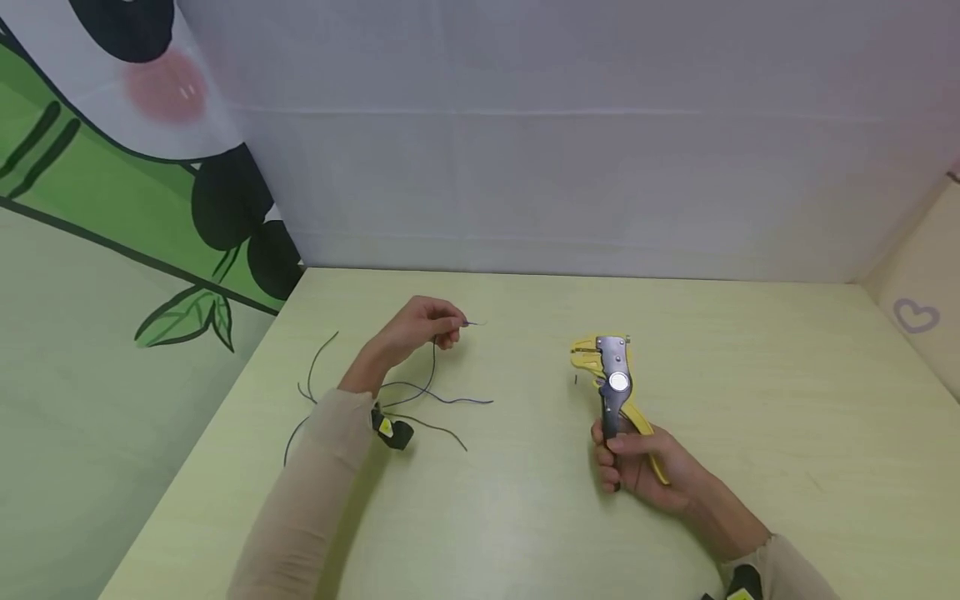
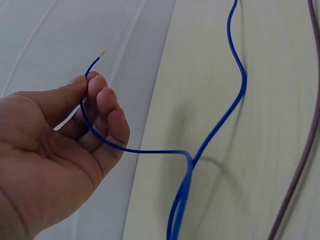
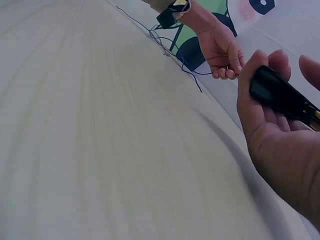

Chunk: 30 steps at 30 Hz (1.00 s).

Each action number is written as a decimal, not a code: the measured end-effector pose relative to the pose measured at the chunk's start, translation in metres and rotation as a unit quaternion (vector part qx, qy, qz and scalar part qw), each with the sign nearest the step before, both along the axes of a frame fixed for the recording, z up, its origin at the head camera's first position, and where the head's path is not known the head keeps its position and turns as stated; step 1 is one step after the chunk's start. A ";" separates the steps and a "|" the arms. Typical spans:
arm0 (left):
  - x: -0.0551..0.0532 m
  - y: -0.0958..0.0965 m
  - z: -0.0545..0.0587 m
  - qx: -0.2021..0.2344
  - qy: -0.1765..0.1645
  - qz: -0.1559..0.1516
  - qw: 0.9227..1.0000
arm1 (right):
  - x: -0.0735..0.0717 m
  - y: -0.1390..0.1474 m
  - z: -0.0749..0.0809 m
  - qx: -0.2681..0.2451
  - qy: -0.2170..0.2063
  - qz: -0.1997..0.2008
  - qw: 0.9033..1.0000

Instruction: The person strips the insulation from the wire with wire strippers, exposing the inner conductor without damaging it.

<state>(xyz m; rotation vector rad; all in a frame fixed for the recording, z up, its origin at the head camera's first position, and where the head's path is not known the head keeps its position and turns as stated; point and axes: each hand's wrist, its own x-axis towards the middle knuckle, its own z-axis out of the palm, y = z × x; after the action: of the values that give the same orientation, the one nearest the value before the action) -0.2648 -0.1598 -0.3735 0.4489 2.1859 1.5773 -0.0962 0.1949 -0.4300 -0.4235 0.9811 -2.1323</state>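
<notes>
Between thumb and fingertips, my left hand [image 1: 426, 323] pinches a blue wire [image 2: 150, 151] near its end. Bare copper strands [image 2: 103, 52] show at that tip in the left wrist view. My right hand [image 1: 648, 467] grips a wire stripper [image 1: 617, 379] with yellow and dark handles, held above the table with its yellow jaws pointing left. In the right wrist view only its dark handle end [image 3: 280, 92] shows. The two hands are apart, and the wire does not touch the stripper.
Several wires spread over the table [image 1: 510, 517] around the left forearm, among them another blue wire [image 1: 457, 401] and a brownish one [image 1: 438, 428]. A tiny dark scrap [image 1: 576, 379] appears just below the stripper's jaws. A pale curtain [image 1: 570, 183] hangs behind the table.
</notes>
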 end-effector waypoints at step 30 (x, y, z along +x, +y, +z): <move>-0.008 -0.007 -0.027 -0.039 -0.018 0.016 0.999 | 0.002 0.008 -0.003 0.025 0.006 -0.010 1.000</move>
<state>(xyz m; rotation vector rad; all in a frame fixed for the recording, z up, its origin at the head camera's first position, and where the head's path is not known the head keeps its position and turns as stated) -0.2726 -0.1672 -0.4008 0.3610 2.2292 1.4995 -0.0938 0.2027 -0.4329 -0.4028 1.0473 -2.1210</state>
